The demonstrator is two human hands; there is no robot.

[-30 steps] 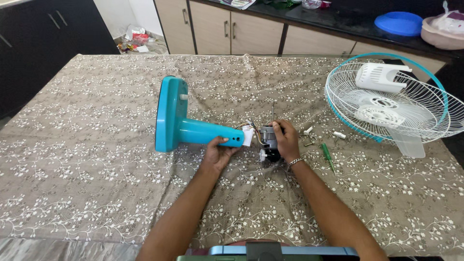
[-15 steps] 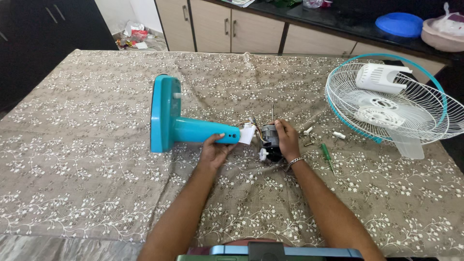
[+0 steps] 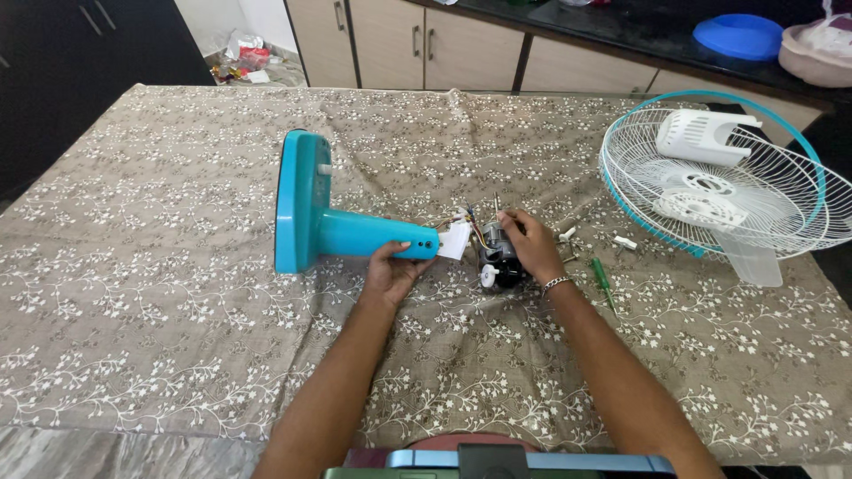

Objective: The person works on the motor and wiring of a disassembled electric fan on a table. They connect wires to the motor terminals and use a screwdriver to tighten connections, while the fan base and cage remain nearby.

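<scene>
Indoors, floral tablecloth (image 3: 160, 293); left hand (image 3: 390, 270) gripping stand (image 3: 355, 235), right hand (image 3: 531, 244) gripping motor (image 3: 499, 262).

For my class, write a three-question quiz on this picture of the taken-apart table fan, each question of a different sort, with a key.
1. True or false: the left hand grips the neck of the turquoise fan stand.
2. Where does the green screwdriver lie? A) inside the fan guard B) on the cloth right of the right hand C) on the counter
3. Fill in: the right hand rests on the fan ____.

Key:
1. True.
2. B; the right hand is beside it, and the white wire fan guard holds the white motor cover instead.
3. motor.
</scene>
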